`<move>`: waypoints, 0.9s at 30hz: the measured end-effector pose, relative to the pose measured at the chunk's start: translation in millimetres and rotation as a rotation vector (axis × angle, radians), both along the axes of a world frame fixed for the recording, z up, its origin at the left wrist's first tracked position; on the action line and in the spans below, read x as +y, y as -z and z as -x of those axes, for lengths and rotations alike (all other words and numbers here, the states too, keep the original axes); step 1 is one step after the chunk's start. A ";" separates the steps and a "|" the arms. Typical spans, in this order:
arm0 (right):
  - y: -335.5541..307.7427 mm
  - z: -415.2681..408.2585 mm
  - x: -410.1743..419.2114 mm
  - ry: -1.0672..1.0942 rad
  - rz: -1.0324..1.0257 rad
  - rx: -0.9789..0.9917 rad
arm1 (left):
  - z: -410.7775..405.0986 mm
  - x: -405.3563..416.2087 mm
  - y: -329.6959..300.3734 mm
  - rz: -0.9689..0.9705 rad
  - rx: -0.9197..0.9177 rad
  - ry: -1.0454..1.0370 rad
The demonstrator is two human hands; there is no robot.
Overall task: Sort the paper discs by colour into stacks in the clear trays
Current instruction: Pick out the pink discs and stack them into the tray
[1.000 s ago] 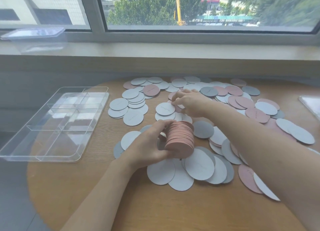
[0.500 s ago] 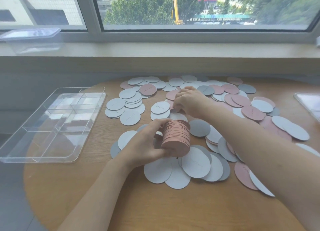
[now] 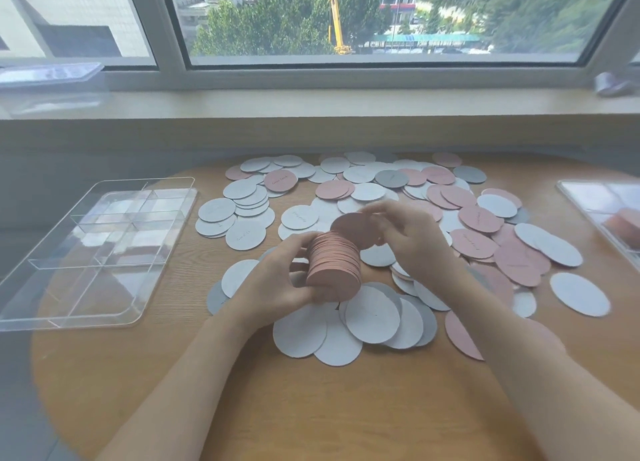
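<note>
While your left hand [image 3: 277,284] grips the pink stack [image 3: 334,270] above the table [image 3: 311,408], your right hand [image 3: 412,242] pinches one pink disc [image 3: 353,227] at its top. Discs look light, thin and probably slippery: clamp the stack's rim, and expect it to fan. Both clear trays [image 3: 86,253] sit well apart.

several paper discs [image 3: 280,180] on the table [image 3: 311,408] carry a short line of fine script, seen on a pink one near the far edge, a white one [image 3: 299,217] and a grey one [image 3: 391,178] (all too small and blurred to read). no other label, brand, number or sign shows.
</note>
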State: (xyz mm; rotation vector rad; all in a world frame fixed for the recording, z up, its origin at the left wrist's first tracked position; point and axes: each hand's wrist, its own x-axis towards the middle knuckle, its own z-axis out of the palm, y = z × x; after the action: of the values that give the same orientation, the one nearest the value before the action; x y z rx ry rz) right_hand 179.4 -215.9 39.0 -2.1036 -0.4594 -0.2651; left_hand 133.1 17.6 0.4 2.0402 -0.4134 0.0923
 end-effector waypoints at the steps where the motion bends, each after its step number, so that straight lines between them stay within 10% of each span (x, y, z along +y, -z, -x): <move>1: 3.3 3.4 -0.3 0.006 -0.026 0.036 | -0.3 -1.1 0.8 0.007 0.006 0.001; 15: 32.2 24.6 19.6 -0.185 0.289 0.157 | -4.9 -4.2 6.6 -0.501 -0.123 0.021; 27: 33.9 33.3 23.2 -0.225 0.335 0.189 | -1.2 -16.1 9.5 -0.471 -0.072 -0.035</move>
State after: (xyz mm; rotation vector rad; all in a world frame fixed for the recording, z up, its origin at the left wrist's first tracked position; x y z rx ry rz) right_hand 146.1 -192.7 5.0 -2.3468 -0.6563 0.1513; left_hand 134.3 1.6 -9.1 2.5141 -0.4774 0.0969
